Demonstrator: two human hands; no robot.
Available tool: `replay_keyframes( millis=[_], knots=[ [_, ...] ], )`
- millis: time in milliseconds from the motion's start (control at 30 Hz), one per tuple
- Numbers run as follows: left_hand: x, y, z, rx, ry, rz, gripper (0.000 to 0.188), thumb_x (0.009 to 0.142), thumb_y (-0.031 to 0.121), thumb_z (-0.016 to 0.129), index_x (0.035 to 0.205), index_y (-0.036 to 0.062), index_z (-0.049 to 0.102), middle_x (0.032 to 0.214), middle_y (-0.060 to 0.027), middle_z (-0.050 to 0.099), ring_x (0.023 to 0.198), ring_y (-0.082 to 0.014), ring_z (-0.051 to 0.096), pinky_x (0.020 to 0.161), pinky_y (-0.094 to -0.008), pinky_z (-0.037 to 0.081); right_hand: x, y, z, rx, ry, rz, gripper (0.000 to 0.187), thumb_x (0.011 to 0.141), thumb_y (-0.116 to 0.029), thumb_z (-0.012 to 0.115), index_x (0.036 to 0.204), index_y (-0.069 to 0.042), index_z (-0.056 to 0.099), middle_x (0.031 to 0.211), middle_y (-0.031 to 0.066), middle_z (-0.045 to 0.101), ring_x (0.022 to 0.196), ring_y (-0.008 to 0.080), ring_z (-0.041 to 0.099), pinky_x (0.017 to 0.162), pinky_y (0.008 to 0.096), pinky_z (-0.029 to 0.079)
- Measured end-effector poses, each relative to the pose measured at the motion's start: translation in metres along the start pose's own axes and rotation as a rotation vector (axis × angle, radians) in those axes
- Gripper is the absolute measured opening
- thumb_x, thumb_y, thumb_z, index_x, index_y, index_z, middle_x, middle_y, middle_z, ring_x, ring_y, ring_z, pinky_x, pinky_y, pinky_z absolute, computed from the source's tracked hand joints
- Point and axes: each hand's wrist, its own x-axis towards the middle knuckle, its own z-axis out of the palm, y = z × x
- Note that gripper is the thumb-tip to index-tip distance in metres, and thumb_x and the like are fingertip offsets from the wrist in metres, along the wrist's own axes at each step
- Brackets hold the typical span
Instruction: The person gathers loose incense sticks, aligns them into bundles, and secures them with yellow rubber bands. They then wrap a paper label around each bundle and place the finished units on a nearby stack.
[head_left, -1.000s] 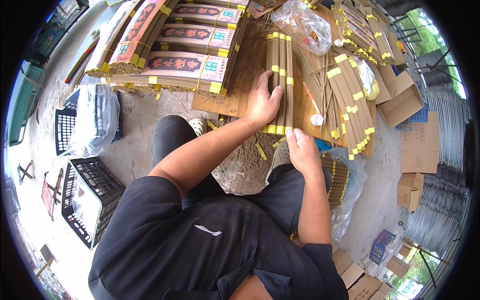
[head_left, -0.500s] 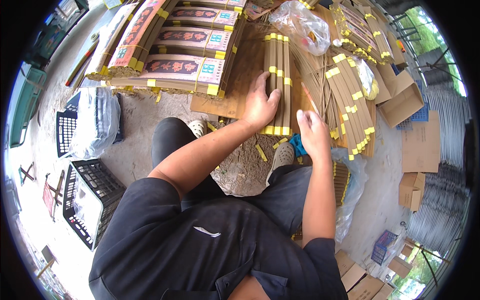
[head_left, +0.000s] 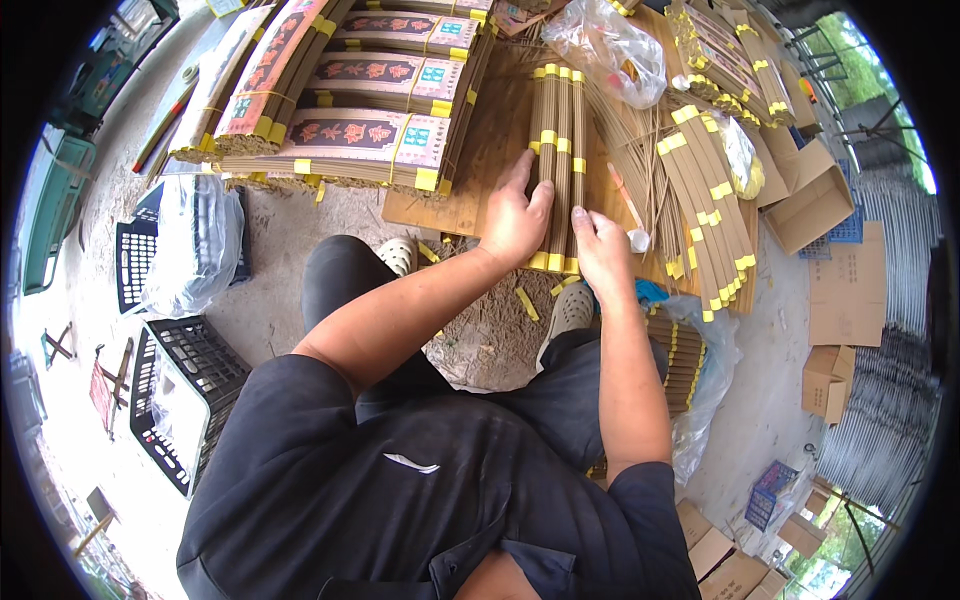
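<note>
Two hands (head_left: pixel 514 225) (head_left: pixel 605 257), fingers (head_left: pixel 519 168) (parted), touching bundled sticks (head_left: pixel 563 185)

The right hand (head_left: pixel 606 256), apart from the yellow-banded incense-stick bundles (head_left: pixel 561 205) half a second before, had come back against their right side, above its first spot at their lower end.

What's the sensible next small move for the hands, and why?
Probably a light inward press with the left hand and right hand, squaring up the row of stick bundles. The left lies along the row's left side, the right's fingertips are at its right side towards the near end, and the middle yellow bands don't line up.
</note>
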Motion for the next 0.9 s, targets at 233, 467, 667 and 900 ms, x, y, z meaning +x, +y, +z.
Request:
replay_keyframes(
  millis=[233,467,667,900],
  knots=[
    [-0.001,0.008,-0.009,0.150,-0.103,0.072,0.064,0.098,0.028,0.066,0.150,-0.0029,0.045,0.142,-0.0303,0.056,0.134,-0.0415,0.053,0.114,-0.0428,0.041,0.008,0.028,0.024,0.083,0.107,-0.061,0.052,0.106,-0.044,0.052,0.114,0.004,0.068,0.092,0.0233,0.071,0.089,0.0390,0.069,0.083,0.0438,0.051],
    [-0.002,0.011,-0.010,0.093,-0.134,0.012,0.066,0.098,0.026,0.066,0.152,-0.0019,0.041,0.145,-0.0297,0.053,0.136,-0.0405,0.052,0.115,-0.0422,0.040,0.006,0.022,0.031,0.022,0.153,-0.207,0.056,0.106,-0.049,0.051,0.114,0.005,0.066,0.093,0.0236,0.070,0.087,0.0389,0.066,0.083,0.0436,0.050],
    [0.001,0.015,-0.008,-0.005,-0.122,-0.076,0.071,0.092,0.023,0.068,0.152,-0.0037,0.040,0.144,-0.0298,0.054,0.134,-0.0391,0.055,0.113,-0.0404,0.043,0.025,-0.001,0.014,0.180,-0.012,0.097,0.071,0.104,-0.057,0.044,0.090,0.008,0.070,0.084,0.0304,0.069,0.090,0.0476,0.068,0.082,0.0526,0.052],
    [0.025,0.018,-0.024,0.179,-0.133,-0.211,0.066,0.087,0.029,0.075,0.137,-0.0093,0.055,0.106,-0.0227,0.073,0.093,-0.0255,0.072,0.085,-0.0366,0.056,0.035,-0.015,0.017,-0.088,0.065,0.109,0.077,0.103,-0.063,0.037,0.103,0.006,0.070,0.101,0.0311,0.071,0.104,0.0473,0.067,0.090,0.0529,0.052]
  ],
)
